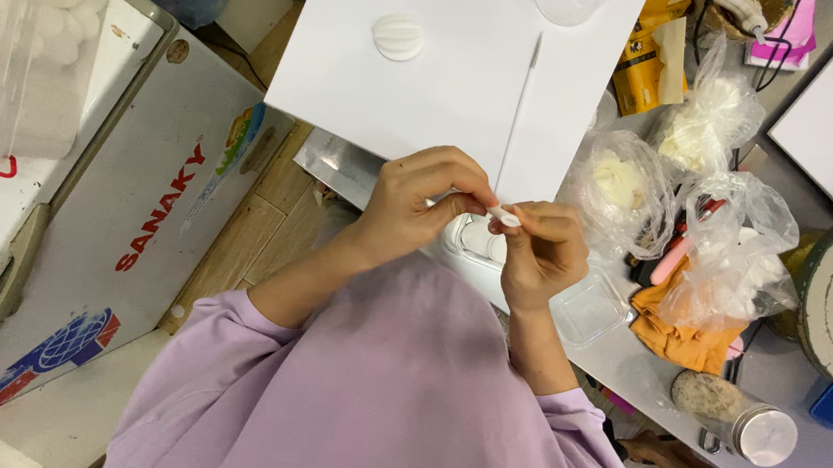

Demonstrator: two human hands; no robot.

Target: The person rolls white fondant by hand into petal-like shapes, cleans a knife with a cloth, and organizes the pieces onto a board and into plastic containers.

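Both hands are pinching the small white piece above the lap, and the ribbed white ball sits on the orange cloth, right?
Not quite. The head view shows the ribbed white ball on the white board, not the orange cloth. The rest holds: left hand and right hand pinch the small white piece together.

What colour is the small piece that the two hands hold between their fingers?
White. The small piece is pinched between the left hand and the right hand; seen in the head view.
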